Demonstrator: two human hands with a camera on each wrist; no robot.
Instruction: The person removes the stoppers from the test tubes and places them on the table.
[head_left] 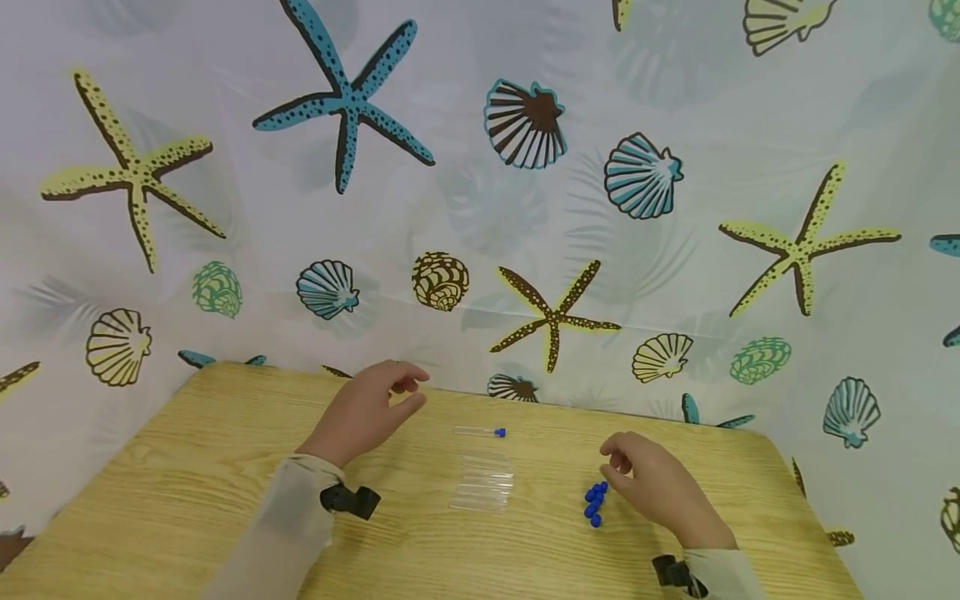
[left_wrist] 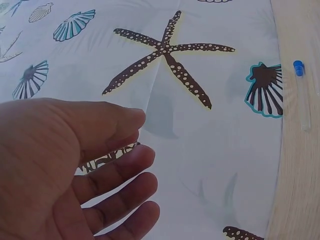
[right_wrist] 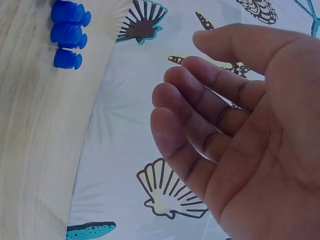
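A clear tube with a blue cap [head_left: 480,432] lies crosswise near the table's back edge; its capped end points right, and the left wrist view shows the same capped tube [left_wrist: 302,95]. In front of it several clear uncapped tubes [head_left: 482,482] lie side by side. Several blue caps [head_left: 595,505] are clustered to their right, also seen as blue stoppers [right_wrist: 68,34] in the right wrist view. My left hand [head_left: 372,408], fingers loosely bent and holding nothing, hovers left of the tubes. Just beyond the caps my right hand [head_left: 651,483] hovers, relaxed and bare.
The wood-grain table [head_left: 187,475] runs under everything. Behind it hangs a white curtain [head_left: 457,200] printed with starfish and shells, which also comes down at the right side. A dark band with a black block [head_left: 350,501] sits on the left wrist, another [head_left: 678,575] on the right.
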